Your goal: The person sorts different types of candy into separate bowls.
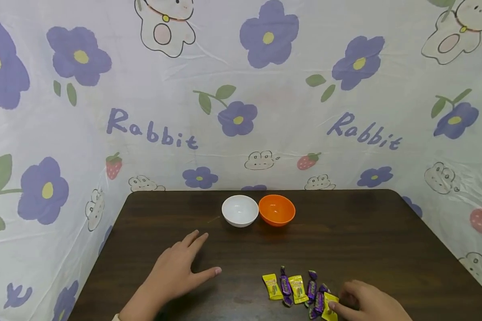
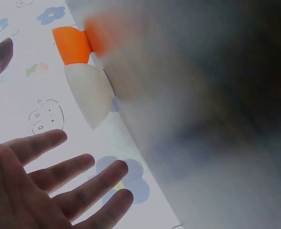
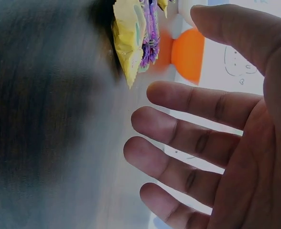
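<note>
A row of small wrapped candies lies on the dark table. Three have yellow wrappers, among them the leftmost yellow candy (image 1: 272,286) and the rightmost yellow candy (image 1: 330,307); three are purple twist-wrapped candies (image 1: 285,285). My right hand (image 1: 371,303) is just right of the row, its thumb overlapping the rightmost yellow candy in the head view. In the right wrist view its fingers (image 3: 164,129) are spread and nothing lies in the palm. My left hand (image 1: 174,269) hovers over the table's left part, fingers extended, holding nothing.
A white bowl (image 1: 240,211) and an orange bowl (image 1: 277,211) stand side by side near the back edge of the table (image 1: 365,240). Behind them hangs a white cloth (image 1: 285,102) printed with purple flowers and rabbits, reaching round both sides.
</note>
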The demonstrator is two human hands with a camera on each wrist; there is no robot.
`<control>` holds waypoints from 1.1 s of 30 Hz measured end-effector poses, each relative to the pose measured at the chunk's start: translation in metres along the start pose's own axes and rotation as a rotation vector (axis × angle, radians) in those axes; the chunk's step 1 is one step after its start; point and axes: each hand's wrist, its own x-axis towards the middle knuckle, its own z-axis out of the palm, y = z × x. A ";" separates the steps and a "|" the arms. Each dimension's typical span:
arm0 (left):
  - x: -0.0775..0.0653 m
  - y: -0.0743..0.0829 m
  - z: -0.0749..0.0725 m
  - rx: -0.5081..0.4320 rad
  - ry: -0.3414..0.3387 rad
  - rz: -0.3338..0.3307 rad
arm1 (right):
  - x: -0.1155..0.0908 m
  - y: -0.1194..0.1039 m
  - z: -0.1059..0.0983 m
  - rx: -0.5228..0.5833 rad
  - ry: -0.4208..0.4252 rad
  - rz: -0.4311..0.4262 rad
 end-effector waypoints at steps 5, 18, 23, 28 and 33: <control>0.007 0.004 0.003 0.005 0.036 0.015 | 0.002 -0.004 0.002 -0.003 0.004 0.038; 0.041 0.020 0.014 0.005 0.076 0.012 | 0.006 0.002 0.002 0.050 -0.048 -0.022; 0.057 0.026 0.018 -0.001 0.093 0.028 | 0.008 0.004 0.002 0.049 -0.054 -0.039; 0.072 0.029 0.020 -0.030 0.102 0.025 | 0.012 0.003 0.002 0.056 -0.059 -0.055; 0.085 0.030 0.021 -0.038 0.111 0.015 | 0.013 0.000 0.003 0.055 -0.056 -0.042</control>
